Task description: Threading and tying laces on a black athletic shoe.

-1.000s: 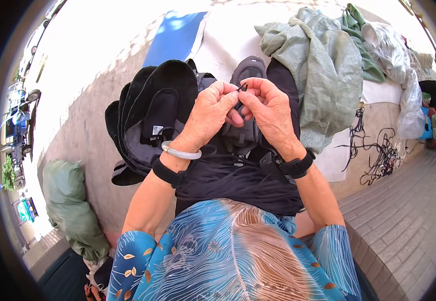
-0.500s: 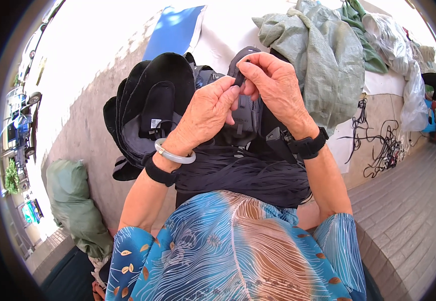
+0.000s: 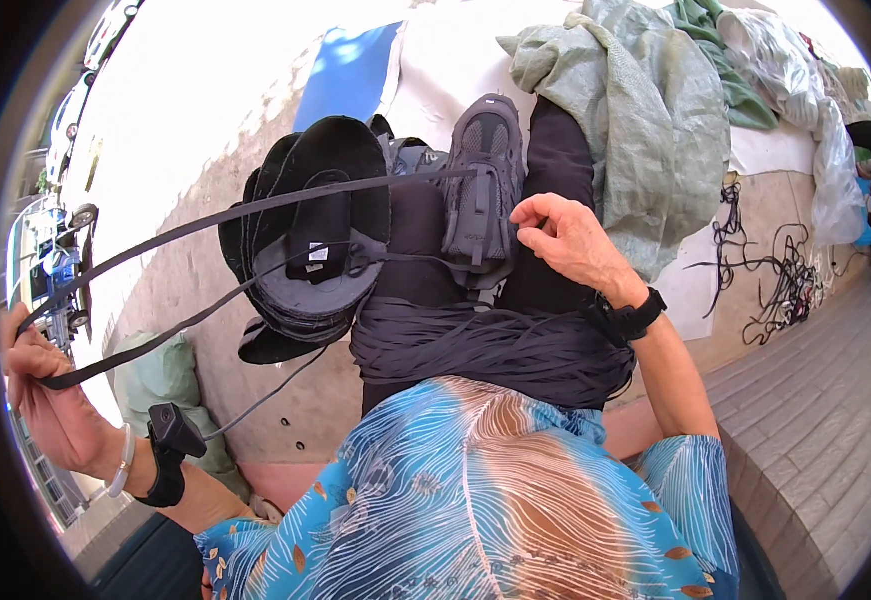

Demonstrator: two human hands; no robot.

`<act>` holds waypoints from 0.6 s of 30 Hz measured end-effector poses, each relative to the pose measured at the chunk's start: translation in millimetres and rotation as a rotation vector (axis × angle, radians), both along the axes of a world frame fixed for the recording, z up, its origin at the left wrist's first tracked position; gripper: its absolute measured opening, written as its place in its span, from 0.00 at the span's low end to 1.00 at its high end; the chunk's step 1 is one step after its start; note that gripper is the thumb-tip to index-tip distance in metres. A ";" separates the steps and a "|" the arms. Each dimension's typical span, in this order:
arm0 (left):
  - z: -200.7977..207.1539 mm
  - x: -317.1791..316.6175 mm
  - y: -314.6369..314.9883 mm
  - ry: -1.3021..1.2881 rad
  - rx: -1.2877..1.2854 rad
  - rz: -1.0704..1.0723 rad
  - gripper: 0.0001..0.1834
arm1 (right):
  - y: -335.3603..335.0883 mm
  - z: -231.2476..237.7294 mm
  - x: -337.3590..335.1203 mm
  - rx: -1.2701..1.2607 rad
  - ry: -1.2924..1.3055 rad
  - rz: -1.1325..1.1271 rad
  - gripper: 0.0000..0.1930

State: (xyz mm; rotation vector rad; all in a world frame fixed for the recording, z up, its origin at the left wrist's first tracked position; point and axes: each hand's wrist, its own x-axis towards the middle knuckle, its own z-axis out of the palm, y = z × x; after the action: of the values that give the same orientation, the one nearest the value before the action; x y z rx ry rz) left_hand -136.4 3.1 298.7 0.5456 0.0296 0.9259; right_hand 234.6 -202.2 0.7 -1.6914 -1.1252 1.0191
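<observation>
A dark grey shoe (image 3: 477,222) lies on my black-trousered legs, toe pointing away from me. From its lacing area a long, flat black shoelace (image 3: 245,211) stretches across to the far left, where my left hand (image 3: 50,390) is closed around it. Two strands run from that hand, one above the other. Just right of the shoe hovers my right hand (image 3: 570,240), fingers curled, with thumb and forefinger slightly apart and nothing visible between them. Across my lap is a thick bundle of dark laces (image 3: 485,350).
Stacked black shoe parts (image 3: 340,165) sit left of my legs, under the stretched lace. A grey-green woven sack (image 3: 655,130) lies to the right, with tangled black laces (image 3: 780,285) on the ground beyond. A green sack (image 3: 160,385) is at left and a blue board (image 3: 347,70) ahead.
My left hand has swung from the shoe to the far left, drawing the lace out long. My right hand has come away from the lace and dropped beside the shoe, which is now uncovered.
</observation>
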 end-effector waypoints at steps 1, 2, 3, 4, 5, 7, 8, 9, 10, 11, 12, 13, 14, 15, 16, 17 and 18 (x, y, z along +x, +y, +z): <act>-5.6 -9.4 4.5 0.059 -0.028 0.044 0.12 | 1.7 5.1 -4.0 0.033 0.005 0.057 0.11; -9.1 -21.6 6.2 0.122 -0.055 0.099 0.11 | 9.5 20.1 -13.7 0.068 0.015 0.124 0.12; -18.0 -8.2 1.2 0.060 -0.112 0.029 0.06 | 15.9 24.8 -22.4 0.155 -0.044 0.220 0.15; -22.6 -2.3 -1.4 0.059 -0.113 0.029 0.06 | 23.7 22.4 -34.8 0.236 -0.105 0.292 0.21; -25.0 2.3 -4.6 0.060 -0.077 0.014 0.05 | 32.9 12.7 -50.5 0.301 -0.187 0.287 0.25; -26.5 13.6 -15.2 0.053 -0.061 -0.008 0.08 | 50.4 7.4 -74.8 0.369 -0.269 0.294 0.28; -27.2 19.6 -20.0 0.058 -0.056 0.008 0.08 | 60.8 8.4 -86.6 0.301 -0.261 0.296 0.31; -28.2 25.6 -21.7 0.061 -0.043 -0.040 0.08 | 68.6 9.1 -95.1 0.234 -0.254 0.295 0.34; -28.5 26.6 -21.9 0.067 -0.031 -0.086 0.07 | 73.8 7.1 -102.0 0.243 -0.246 0.308 0.34; -27.3 22.1 -22.9 0.093 0.015 -0.076 0.07 | 78.3 4.2 -109.7 0.264 -0.282 0.287 0.34; -25.1 17.9 -24.0 0.111 0.039 -0.075 0.06 | 82.6 0.9 -117.9 0.285 -0.315 0.268 0.34; -22.2 8.5 -21.8 0.125 0.015 -0.038 0.05 | 84.3 -3.0 -122.4 0.282 -0.339 0.309 0.34; -21.2 -1.7 -19.3 0.139 -0.016 0.003 0.05 | 85.2 -11.0 -126.9 0.264 -0.342 0.392 0.30; -22.5 -9.3 -19.2 0.163 0.005 0.030 0.03 | 83.2 -12.0 -131.0 0.249 -0.334 0.429 0.27; -23.7 -14.7 -19.2 0.177 -0.014 0.030 0.03 | 81.3 -12.9 -133.1 0.234 -0.327 0.466 0.25; -21.9 -19.7 -15.1 0.256 0.013 0.067 0.03 | 81.9 -17.9 -130.4 0.318 -0.311 0.437 0.21; -22.5 -27.2 -10.8 0.338 0.032 0.102 0.04 | 79.4 -23.7 -129.0 0.396 -0.289 0.407 0.18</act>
State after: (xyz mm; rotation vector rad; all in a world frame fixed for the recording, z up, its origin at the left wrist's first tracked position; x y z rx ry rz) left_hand -163.6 -7.7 276.2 0.7309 0.3503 0.9261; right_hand 105.6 -122.8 -23.0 -1.3424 -1.7841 0.7311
